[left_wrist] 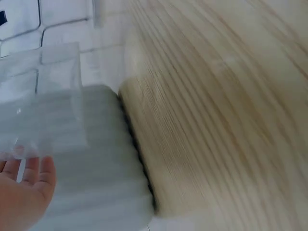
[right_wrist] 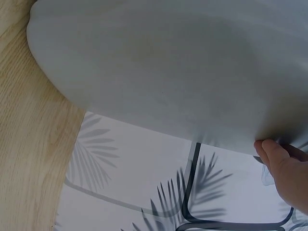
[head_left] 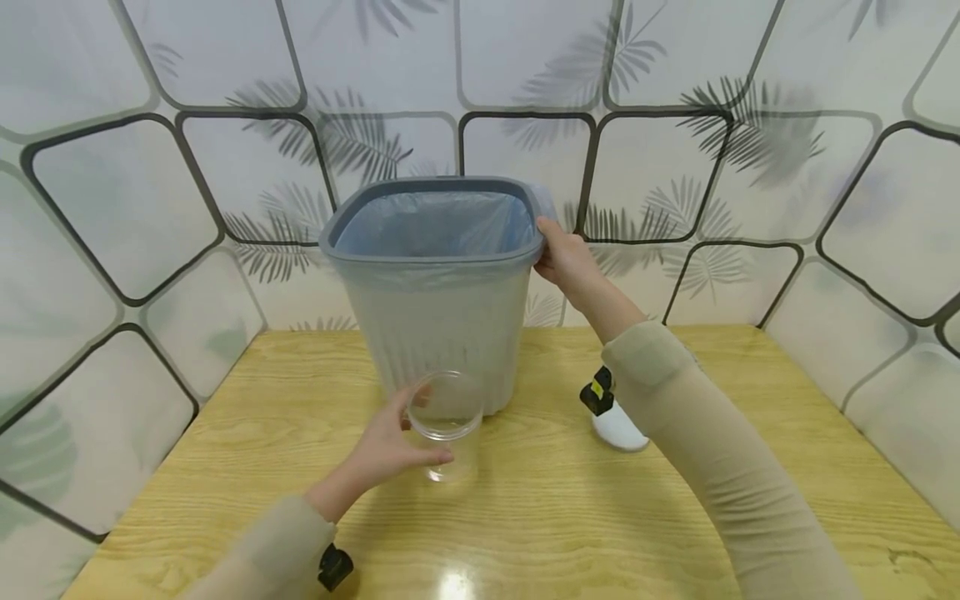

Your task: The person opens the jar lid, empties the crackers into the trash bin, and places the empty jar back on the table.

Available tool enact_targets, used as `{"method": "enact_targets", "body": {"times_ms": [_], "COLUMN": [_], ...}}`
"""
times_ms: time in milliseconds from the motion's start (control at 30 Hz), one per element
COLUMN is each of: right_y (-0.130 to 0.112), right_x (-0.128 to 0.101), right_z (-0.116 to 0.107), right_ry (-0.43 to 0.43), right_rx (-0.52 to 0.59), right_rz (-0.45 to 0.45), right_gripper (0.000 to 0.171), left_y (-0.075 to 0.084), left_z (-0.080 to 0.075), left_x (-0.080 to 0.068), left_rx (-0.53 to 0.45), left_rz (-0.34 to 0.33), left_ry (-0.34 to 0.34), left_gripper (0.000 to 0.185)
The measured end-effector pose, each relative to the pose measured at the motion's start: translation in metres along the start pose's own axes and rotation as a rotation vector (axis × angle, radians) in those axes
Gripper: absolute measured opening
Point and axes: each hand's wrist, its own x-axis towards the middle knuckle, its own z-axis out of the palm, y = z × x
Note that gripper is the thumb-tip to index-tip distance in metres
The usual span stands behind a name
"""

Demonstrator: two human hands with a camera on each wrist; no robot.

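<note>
A: What has the left hand (head_left: 390, 446) got?

B: A clear plastic cup (head_left: 447, 423). The fingers curl round its side, thumb at the front, and the cup stands upright on the wooden table (head_left: 247, 467), at about 6 o'clock from the bin (head_left: 437, 287) and just in front of its base.

A: And the right hand (head_left: 564, 257)?

B: It grips the bin's grey rim (head_left: 341, 221) at the 3 o'clock corner, fingers bent over the edge. From the right wrist, 1 fingertip (right_wrist: 269, 153) presses against the bin's wall, where a bit of the bag (head_left: 442, 225) is caught.

A: Where does the bin stand?

B: Toward the back of the table, close to the wall with the leaf pattern (head_left: 352, 142). The thin bluish bag lines it and is folded over the rim.

A: Anything else there?

B: A white object with a black and yellow top (head_left: 611, 412) lies at about 4 o'clock from the bin, partly hidden by the right sleeve (head_left: 720, 467). I cannot tell what it is.
</note>
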Motion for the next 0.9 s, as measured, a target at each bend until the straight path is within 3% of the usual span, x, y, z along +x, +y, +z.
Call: {"method": "enact_targets", "body": {"times_ms": [267, 467, 900], "right_y": [0.001, 0.001, 0.0], "right_x": [0.001, 0.001, 0.0], "right_z": [0.0, 0.002, 0.002], "right_ry": [0.0, 0.005, 0.011], "right_rx": [0.007, 0.008, 0.02], "right_rz": [0.003, 0.01, 0.01], "right_gripper": [0.058, 0.058, 0.057], "left_y": [0.01, 0.014, 0.017], "left_z": [0.035, 0.056, 0.069], "left_x": [0.018, 0.026, 0.036], "left_rx": [-0.122, -0.071, -0.026], "left_rz": [0.093, 0.093, 0.036], "left_ry": [-0.132, -0.168, -0.184], "left_gripper": [0.089, 0.094, 0.094]}}
